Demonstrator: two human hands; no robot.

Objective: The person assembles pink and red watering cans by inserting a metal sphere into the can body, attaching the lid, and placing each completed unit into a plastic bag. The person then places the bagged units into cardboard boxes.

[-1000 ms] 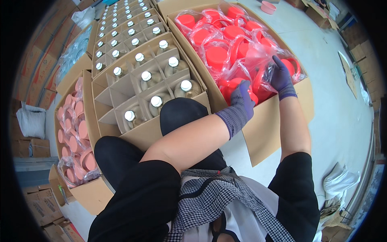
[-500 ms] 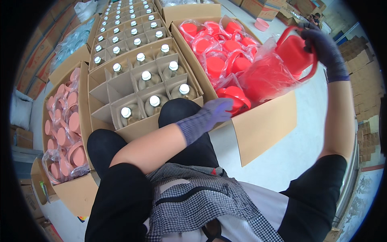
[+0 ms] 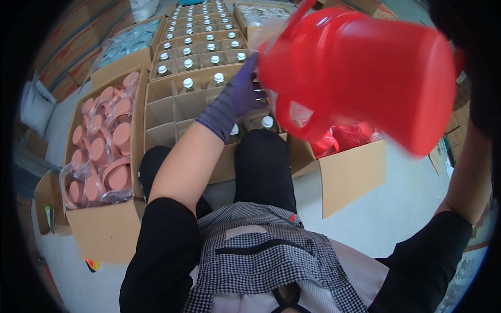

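A large red plastic jug (image 3: pixel 365 78) with a loop handle hangs tilted and motion-blurred in front of me at the upper right. My right hand (image 3: pixel 462 26), in a dark glove, grips it at its far right end; the fingers are mostly in shadow. At the jug's left end is my left hand (image 3: pixel 242 91) in a purple glove, fingers spread, close to the rim. Whether it touches the jug I cannot tell. Below the jug, a cardboard box (image 3: pixel 350 169) holds more red jugs (image 3: pixel 326 145) in clear plastic, largely hidden by the raised one.
A divided carton (image 3: pixel 162 136) before my knees holds white-capped bottles (image 3: pixel 267 122), some compartments bare. More such cartons run back from it. At the left stands a box of pink plastic jugs (image 3: pixel 98 151). A box flap (image 3: pixel 352 177) sticks out toward me.
The red jug has come up and toward me, out of its plastic bag. My left hand has moved up and left from the box to the jug's end. The view has shifted.
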